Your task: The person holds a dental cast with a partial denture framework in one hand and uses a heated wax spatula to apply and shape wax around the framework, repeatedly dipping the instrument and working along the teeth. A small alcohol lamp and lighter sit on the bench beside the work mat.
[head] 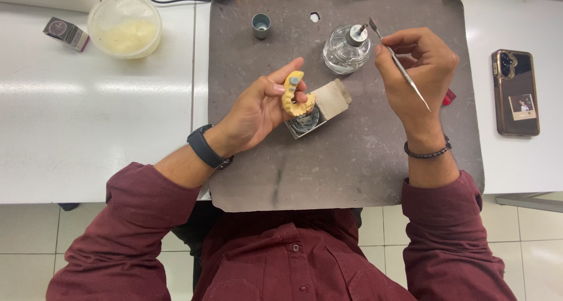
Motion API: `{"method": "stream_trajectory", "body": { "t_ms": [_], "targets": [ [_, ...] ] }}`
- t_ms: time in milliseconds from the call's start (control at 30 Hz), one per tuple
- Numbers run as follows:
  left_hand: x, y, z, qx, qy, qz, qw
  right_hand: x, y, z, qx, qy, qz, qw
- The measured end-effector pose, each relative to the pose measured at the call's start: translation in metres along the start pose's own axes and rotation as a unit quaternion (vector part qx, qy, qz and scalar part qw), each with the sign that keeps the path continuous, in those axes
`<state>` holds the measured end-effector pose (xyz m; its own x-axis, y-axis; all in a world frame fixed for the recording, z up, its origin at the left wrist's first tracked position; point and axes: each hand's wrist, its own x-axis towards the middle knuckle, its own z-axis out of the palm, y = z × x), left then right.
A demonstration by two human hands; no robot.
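White table point(88, 131) fills the view from above, with pale floor tiles showing below its near edge. On the table lies a dark grey-brown work mat point(352, 160) with rounded corners, scuffed and marked.

A person in a maroon shirt sits at the table, both forearms reaching onto the mat. The left hand point(258, 110), with a dark watch on its wrist, is held palm up over the mat's middle. Its fingers point(290, 66) and thumb are closed around a yellow dental cast point(295, 95), a curved plaster model of teeth with a few grey caps on its upper end. The cast is raised off the mat, just above a small open box point(319, 110) that holds a dark round lump.

The right hand point(419, 72), with a beaded bracelet at the wrist, is well apart from the left, over the mat's right side. Its fingers pinch a thin metal carving tool point(399, 63) as one holds a pen (the shaft runs diagonally across the hand). The tool's flat upper tip sits right beside the wick cap of a small clear glass spirit lamp point(346, 51); whether a flame is lit cannot be told.

Farther back on the mat stands a small metal cup point(261, 25). Left of the mat on the table are a round lidded plastic tub point(124, 25) with pale contents and a small dark box point(66, 33). To the right lies a phone point(515, 92) face down.
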<state>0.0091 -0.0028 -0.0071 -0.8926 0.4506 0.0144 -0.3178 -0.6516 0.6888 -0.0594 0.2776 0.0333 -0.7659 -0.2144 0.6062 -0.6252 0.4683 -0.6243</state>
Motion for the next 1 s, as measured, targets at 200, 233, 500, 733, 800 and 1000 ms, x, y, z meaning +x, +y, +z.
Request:
{"method": "stream_trajectory", "body": {
  "t_ms": [200,233,500,733,800,1000],
  "targets": [
    [0.006,0.0,0.0,0.113,0.041,0.014,0.993,-0.003,-0.002,-0.002,-0.014,0.011,0.005,1.0],
    [0.007,0.0,0.002,0.165,0.043,0.026,0.985,-0.002,-0.002,-0.001,-0.012,0.011,0.007,1.0],
    [-0.005,0.006,0.018,0.347,-0.006,0.158,0.924,-0.003,-0.003,0.001,-0.005,0.011,0.009,1.0],
    [-0.009,0.009,0.027,0.433,0.017,0.169,0.885,-0.002,-0.004,0.0,-0.012,0.004,-0.002,1.0],
    [-0.007,0.009,0.026,0.394,-0.001,0.182,0.901,-0.001,-0.004,0.0,-0.011,0.002,-0.002,1.0],
    [-0.005,0.006,0.023,0.377,0.022,0.185,0.907,-0.001,-0.004,0.0,-0.019,0.003,-0.009,1.0]
  ]
}}
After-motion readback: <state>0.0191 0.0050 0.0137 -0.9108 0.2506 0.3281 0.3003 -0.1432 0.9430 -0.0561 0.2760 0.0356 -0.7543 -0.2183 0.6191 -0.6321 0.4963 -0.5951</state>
